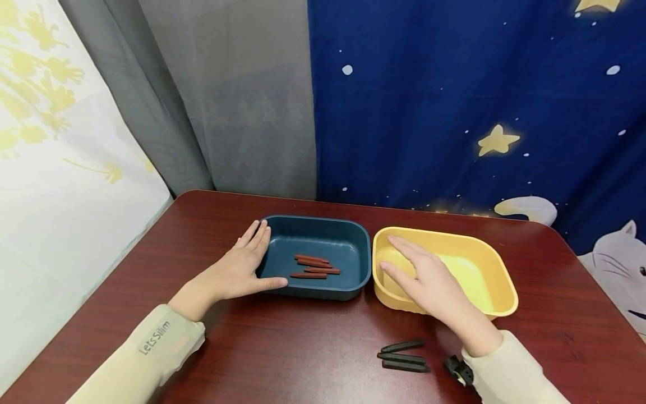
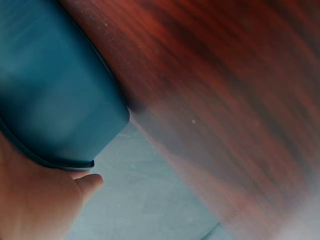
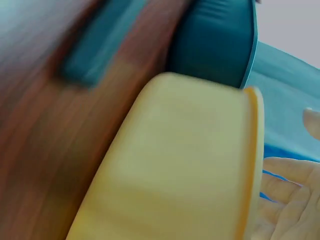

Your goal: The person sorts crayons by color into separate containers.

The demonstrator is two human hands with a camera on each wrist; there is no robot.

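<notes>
Several reddish-brown crayon-like sticks (image 1: 315,269) lie in the dark blue box (image 1: 323,292). My left hand (image 1: 237,272) rests on that box's left end, fingers at the back corner and thumb along the front rim. In the left wrist view, the hand (image 2: 40,205) touches the rim of the blue box (image 2: 55,90). Over the left part of the yellow box (image 1: 497,280), my right hand (image 1: 434,280) is spread with straight fingers and holds nothing. From the right wrist, this hand (image 3: 290,200) appears beyond the yellow wall (image 3: 165,160); whether it touches the box, I cannot tell.
Several black crayon-like sticks (image 1: 404,356) lie on the reddish-brown table (image 1: 303,348), in front of the yellow box. The two boxes stand side by side, almost touching. A black device (image 1: 459,370) sits at the right cuff. Grey and blue curtains (image 1: 404,112) hang behind the table.
</notes>
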